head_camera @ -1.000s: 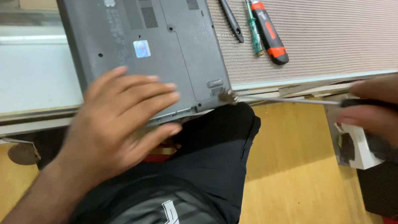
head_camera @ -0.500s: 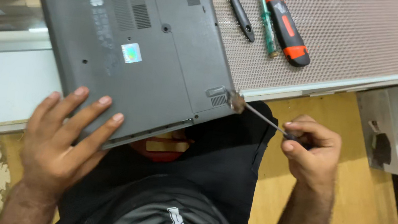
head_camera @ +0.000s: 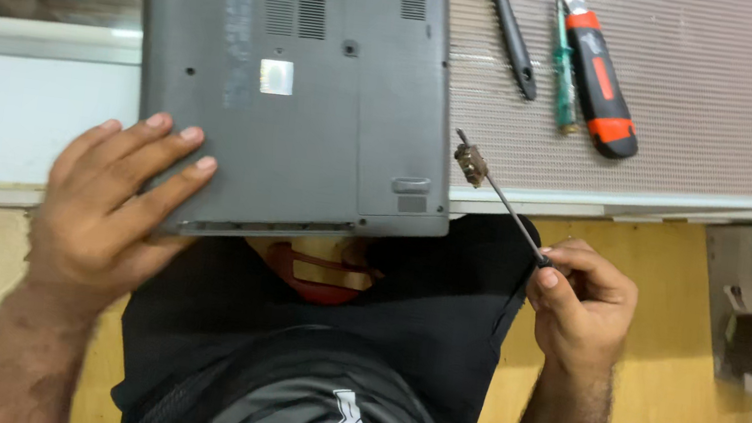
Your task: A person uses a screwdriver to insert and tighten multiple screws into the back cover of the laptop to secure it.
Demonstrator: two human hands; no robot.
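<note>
On laptop [head_camera: 312, 108]: left hand [head_camera: 109, 207] flat | right hand [head_camera: 580, 304] grips screwdriver [head_camera: 502, 194]

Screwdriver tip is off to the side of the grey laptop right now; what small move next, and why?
Probably swing the thin screwdriver in the right hand left onto the upturned grey laptop base. Its tip hangs beside the right edge, touching no screw, while the left hand steadies the near-left corner.
</note>
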